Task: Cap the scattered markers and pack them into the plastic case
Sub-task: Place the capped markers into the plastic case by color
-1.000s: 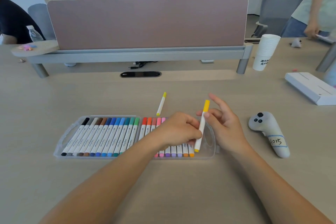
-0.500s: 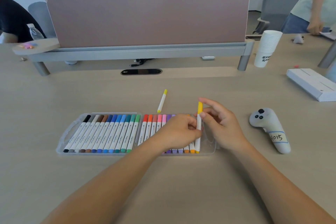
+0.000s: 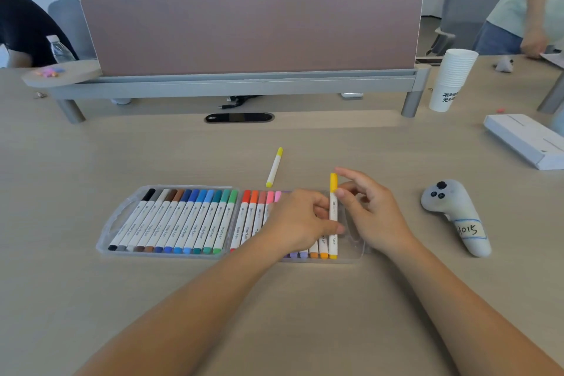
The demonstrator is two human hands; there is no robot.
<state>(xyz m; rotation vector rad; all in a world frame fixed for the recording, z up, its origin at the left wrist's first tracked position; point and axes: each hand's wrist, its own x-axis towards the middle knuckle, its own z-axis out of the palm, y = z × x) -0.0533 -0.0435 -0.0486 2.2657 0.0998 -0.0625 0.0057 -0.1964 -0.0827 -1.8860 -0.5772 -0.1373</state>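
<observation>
1. A golden-yellow marker (image 3: 333, 214), its cap on, is held by both hands at the right end of the clear plastic case (image 3: 113, 224).
2. The barrel is pinched just below the cap by the thumb and fingers of the right hand (image 3: 374, 217); the remaining fingers are loosely spread.
3. The left hand (image 3: 300, 220) is curled over the right half of the case, and the middle of the barrel is gripped between its thumb and fingers.
4. The marker's lower end is set at the near edge of the case, just beside an orange marker (image 3: 323, 249); its capped end reaches past the far edge (whether it lies flat cannot be told).
5. A row of capped markers (image 3: 183, 223) is packed side by side in the case, running from black through blues and greens to reds and pinks.
6. A lemon-yellow marker (image 3: 274, 167), also capped, is left on the table (image 3: 274, 314) just beyond the case.
7. A grey handheld controller (image 3: 454, 214) with a handwritten label is seen to the right, with a stack of paper cups (image 3: 451, 79) and a white box (image 3: 525, 140) farther off.
</observation>
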